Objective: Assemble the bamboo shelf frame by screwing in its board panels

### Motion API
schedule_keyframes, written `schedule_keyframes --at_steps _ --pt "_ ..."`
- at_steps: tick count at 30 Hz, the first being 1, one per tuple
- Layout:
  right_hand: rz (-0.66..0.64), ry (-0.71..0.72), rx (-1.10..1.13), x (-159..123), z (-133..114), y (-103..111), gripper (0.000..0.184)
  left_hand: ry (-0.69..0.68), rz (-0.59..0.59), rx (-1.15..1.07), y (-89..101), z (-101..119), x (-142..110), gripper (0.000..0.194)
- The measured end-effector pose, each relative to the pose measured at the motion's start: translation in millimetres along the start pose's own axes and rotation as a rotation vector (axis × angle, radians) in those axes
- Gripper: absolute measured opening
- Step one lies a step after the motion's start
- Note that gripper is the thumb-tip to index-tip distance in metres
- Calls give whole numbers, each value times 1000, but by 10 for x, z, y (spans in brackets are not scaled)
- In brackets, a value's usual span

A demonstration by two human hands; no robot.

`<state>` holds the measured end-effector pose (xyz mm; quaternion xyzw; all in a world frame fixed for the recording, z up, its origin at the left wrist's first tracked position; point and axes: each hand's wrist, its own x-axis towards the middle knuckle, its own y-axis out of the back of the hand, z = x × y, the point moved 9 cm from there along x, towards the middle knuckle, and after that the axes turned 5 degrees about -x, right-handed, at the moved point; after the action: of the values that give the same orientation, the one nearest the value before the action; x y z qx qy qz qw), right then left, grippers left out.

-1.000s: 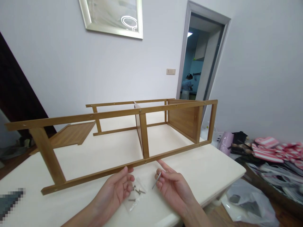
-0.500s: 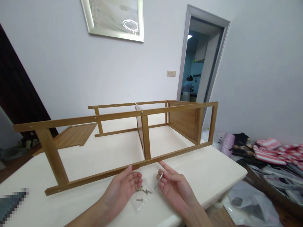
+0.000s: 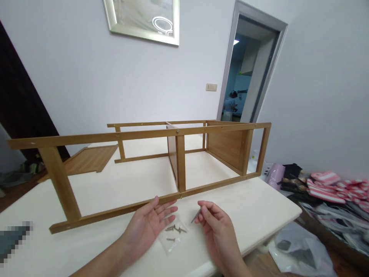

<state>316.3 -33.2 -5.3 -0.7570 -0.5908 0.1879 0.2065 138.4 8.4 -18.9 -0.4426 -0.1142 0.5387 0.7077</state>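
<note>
A wooden shelf frame lies on its side on the white table, with two inner panels between its rails. My left hand is open, palm up, its fingers spread beside the near lower rail. In my right hand, thumb and fingers pinch a thin silver rod that looks like a hex key; its far end is hidden by the fingers. Between both hands lies a clear plastic bag with several screws on or in it. A bolt head shows on the upper rail.
A loose wooden panel rests at the table's left. Right of the table are striped cloth, a box of plastic-wrapped things and a white plastic bag. Another person stands beyond the doorway.
My right hand has drawn back from the near rail, its index finger now curled in with the rod. My left fingers have spread wider. The view has shifted slightly.
</note>
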Motion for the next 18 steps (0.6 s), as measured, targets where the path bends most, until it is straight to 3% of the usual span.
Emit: schedule_keyframes --at_steps 7,10,14,18 --pt "60 159 -292 -53 -134 -29 36 1 -16 7 6 -6 -7 21" --pt "45 265 -472 -77 -217 -99 27 5 -25 18 -8 -9 -14 23" --pt "-22 661 -833 -205 -421 -336 4 6 -44 16 -25 -13 -17 22" --pt "-125 1040 -1060 -411 -469 -579 21 8 -64 17 -49 -14 -27 23"
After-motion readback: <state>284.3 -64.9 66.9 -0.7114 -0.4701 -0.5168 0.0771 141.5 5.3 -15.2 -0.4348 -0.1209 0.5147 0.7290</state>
